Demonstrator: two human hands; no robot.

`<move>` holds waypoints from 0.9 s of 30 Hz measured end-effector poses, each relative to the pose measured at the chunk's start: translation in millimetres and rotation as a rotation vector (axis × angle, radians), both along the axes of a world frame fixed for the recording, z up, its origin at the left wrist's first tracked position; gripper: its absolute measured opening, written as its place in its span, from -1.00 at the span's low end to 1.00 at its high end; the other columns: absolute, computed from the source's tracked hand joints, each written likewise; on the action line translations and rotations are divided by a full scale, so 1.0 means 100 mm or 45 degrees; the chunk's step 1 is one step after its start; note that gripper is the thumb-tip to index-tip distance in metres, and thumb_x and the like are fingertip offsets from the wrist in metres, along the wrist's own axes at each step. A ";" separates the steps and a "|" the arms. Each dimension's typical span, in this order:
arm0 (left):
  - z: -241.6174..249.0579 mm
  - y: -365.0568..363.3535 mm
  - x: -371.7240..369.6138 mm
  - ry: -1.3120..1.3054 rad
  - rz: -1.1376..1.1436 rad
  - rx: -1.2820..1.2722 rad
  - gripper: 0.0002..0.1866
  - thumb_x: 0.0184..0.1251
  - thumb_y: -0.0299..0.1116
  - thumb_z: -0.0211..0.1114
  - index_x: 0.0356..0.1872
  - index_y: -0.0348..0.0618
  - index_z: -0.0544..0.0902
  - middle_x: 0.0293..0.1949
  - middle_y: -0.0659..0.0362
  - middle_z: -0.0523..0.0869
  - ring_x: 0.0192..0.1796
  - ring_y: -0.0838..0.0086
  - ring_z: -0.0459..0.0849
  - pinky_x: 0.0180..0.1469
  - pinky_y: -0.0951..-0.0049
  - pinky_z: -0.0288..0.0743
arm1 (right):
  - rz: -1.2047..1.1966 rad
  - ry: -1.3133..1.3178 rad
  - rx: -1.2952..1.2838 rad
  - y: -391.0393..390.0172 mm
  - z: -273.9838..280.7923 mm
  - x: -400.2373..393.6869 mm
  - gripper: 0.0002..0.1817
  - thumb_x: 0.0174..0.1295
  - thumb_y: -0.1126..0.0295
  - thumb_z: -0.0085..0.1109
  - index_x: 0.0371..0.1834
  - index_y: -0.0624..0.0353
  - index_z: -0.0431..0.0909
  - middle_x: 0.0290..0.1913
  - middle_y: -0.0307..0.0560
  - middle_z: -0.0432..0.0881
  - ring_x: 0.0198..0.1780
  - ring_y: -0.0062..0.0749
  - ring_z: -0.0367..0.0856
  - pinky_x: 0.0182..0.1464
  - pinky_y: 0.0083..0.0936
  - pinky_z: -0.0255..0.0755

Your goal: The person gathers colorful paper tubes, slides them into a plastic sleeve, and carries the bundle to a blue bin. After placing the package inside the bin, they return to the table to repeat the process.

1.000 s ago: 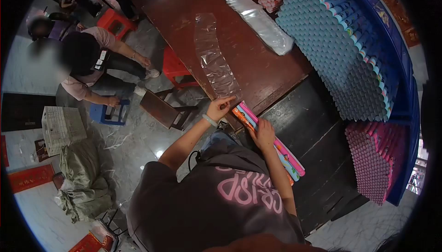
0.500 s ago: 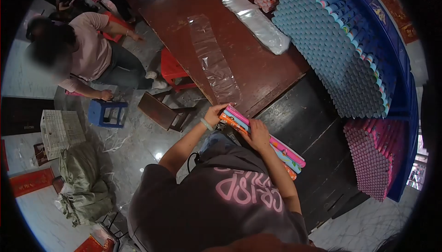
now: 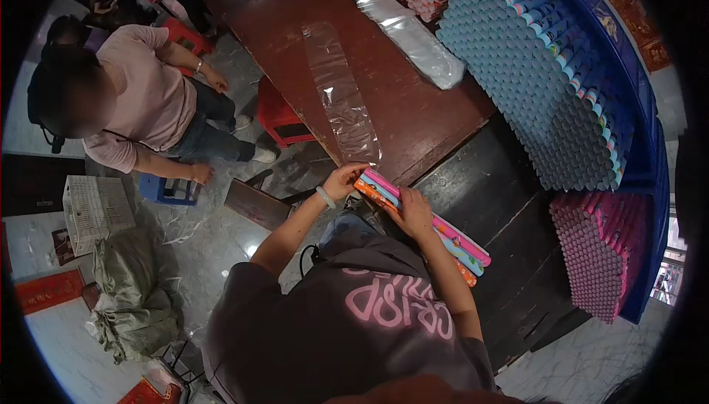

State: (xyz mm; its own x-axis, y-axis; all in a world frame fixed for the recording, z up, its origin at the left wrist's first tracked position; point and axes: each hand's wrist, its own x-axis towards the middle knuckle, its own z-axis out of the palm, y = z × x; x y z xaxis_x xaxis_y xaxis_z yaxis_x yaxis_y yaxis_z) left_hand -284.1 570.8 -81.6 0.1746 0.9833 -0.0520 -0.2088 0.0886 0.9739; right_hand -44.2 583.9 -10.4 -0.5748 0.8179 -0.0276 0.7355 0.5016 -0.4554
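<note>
Your right grip (image 3: 416,213) is clamped over three rolls (image 3: 459,247).
They run through it from 10 to 4 o'clock, with your left hand (image 3: 342,183) at the 10 o'clock end, its closure unclear. They lie side by side, long and slim: pink, patterned light blue, patterned orange. A clear sleeve (image 3: 342,101) lies at your left hand's 12 o'clock.

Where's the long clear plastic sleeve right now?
In the head view's upper middle, the sleeve lies on the reddish-brown wooden table, left of the silvery plastic bundle, its near end by the left hand.
</note>
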 end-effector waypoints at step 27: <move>0.36 -0.06 0.61 1.049 0.155 0.676 -0.41 -0.04 -0.73 0.05 0.14 -0.19 0.44 0.12 0.02 0.50 0.07 0.10 0.46 0.13 0.25 0.35 | -0.158 -0.040 0.225 0.10 -0.18 -0.10 -0.44 0.01 0.03 0.19 -0.05 0.24 0.38 -0.17 -0.03 0.48 -0.11 -0.16 0.45 -0.13 -0.25 0.35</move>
